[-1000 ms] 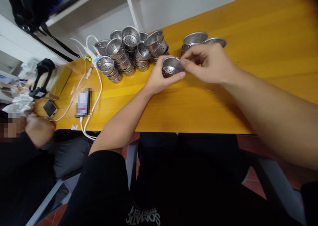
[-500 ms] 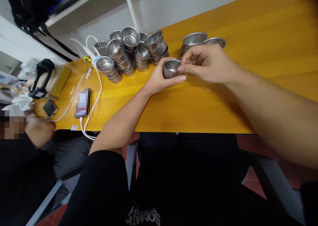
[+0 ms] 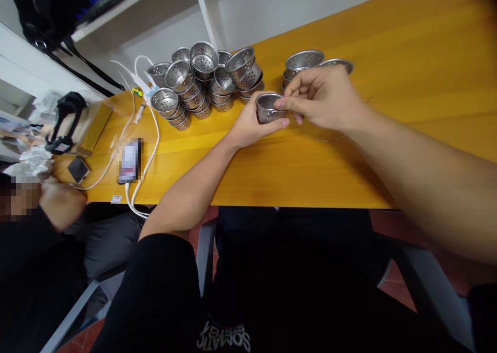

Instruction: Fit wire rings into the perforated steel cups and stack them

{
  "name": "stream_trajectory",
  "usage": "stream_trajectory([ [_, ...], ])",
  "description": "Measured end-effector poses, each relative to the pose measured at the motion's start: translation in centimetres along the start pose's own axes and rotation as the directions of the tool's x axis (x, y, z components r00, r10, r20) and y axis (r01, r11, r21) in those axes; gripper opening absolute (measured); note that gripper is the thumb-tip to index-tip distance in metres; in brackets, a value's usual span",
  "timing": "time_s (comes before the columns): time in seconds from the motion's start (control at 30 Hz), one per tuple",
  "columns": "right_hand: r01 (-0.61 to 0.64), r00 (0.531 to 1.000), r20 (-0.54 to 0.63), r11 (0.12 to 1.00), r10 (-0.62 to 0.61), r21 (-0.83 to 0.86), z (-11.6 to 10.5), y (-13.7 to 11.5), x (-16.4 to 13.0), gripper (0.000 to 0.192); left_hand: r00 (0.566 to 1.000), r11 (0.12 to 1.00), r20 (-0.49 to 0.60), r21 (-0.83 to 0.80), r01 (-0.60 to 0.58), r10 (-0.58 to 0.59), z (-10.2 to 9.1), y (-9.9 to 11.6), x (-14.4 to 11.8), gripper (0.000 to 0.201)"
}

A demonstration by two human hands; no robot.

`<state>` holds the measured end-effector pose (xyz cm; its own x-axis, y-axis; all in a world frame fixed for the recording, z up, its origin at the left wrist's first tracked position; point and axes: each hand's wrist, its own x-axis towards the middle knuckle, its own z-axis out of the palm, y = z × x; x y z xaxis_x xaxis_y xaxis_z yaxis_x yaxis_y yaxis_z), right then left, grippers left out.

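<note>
Item in hand: one small perforated metal cup (image 3: 267,108), held just above the yellow desk (image 3: 295,161); my left hand (image 3: 248,125) cups it from below with thumb along its near side, while my right hand (image 3: 322,97) pinches its rim between thumb and forefinger. Behind it, a heap of like cups (image 3: 202,81) in leaning stacks; to the right, a short stack (image 3: 305,60). At far left, white cables (image 3: 145,120) and a phone (image 3: 129,160).

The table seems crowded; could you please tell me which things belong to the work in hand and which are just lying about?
In use:
left hand
right hand
strainer cup
stacked strainer cups
second stack

Lying about:
phone
white cables
small dark device
</note>
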<state>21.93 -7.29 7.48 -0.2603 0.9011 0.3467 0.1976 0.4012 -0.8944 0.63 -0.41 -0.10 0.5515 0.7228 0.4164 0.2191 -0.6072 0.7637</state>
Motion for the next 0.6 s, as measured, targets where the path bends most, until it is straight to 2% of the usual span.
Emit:
stream_trajectory([
  [0.6,-0.022,1.000,0.017,1.000,0.022,0.003,0.31,0.09,0.08,0.059,0.999,0.999,-0.041,0.032,-0.018,0.019,0.04,0.06,-0.10,0.094],
])
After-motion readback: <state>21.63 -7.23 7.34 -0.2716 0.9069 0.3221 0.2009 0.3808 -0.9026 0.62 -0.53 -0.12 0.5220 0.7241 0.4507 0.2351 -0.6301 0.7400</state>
